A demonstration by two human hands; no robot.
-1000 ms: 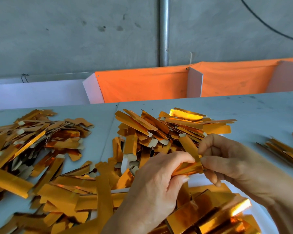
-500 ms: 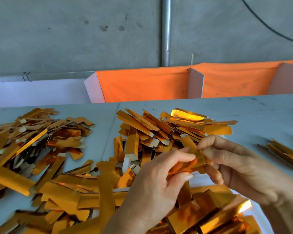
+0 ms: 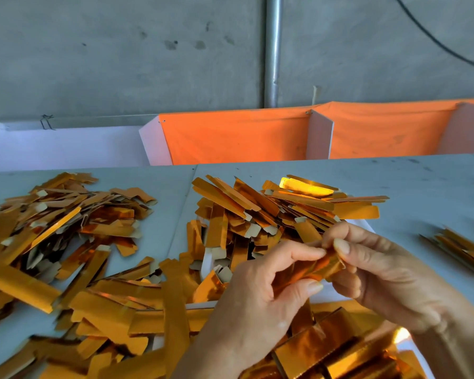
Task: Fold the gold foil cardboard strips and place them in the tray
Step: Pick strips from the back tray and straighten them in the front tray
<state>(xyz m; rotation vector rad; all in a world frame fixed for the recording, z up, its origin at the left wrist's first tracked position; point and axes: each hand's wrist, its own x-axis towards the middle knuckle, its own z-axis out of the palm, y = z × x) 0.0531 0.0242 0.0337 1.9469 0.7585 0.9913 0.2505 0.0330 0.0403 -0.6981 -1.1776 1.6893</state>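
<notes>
Presently, item one: my left hand (image 3: pixel 260 294), raised over the near edge of the work, wrist low in the head view, thumb and forefinger curled and pinching the left end of a gold foil strip (image 3: pixel 312 268). Item two: my right hand (image 3: pixel 381 272), coming in from the right, fingers bent — forefinger and thumb pinch the strip's right end, the other fingers tucked beneath it. The strip spans the gap between both hands, creased and partly folded along its length, held above the tray.

Item three: tray (image 3: pixel 326 296), white, directly below my hands; only bare patches of it show. Folded gold pieces (image 3: pixel 340 348) lie in its near part.

Item four: loose flat strips — one heap at centre (image 3: pixel 271 206), partly overlapping the tray's far edge, another at left (image 3: pixel 66 214), a spill along the near left (image 3: pixel 107 305), a small bundle at far right (image 3: pixel 460 247).

Item five: table (image 3: pixel 422 187), pale grey, marked with dark specks. Behind it, orange cloth bins with white dividers (image 3: pixel 244 135), a grey concrete wall (image 3: pixel 121 50), a metal pipe (image 3: pixel 272 50) running upright, a black cable (image 3: pixel 435 39) at upper right.
</notes>
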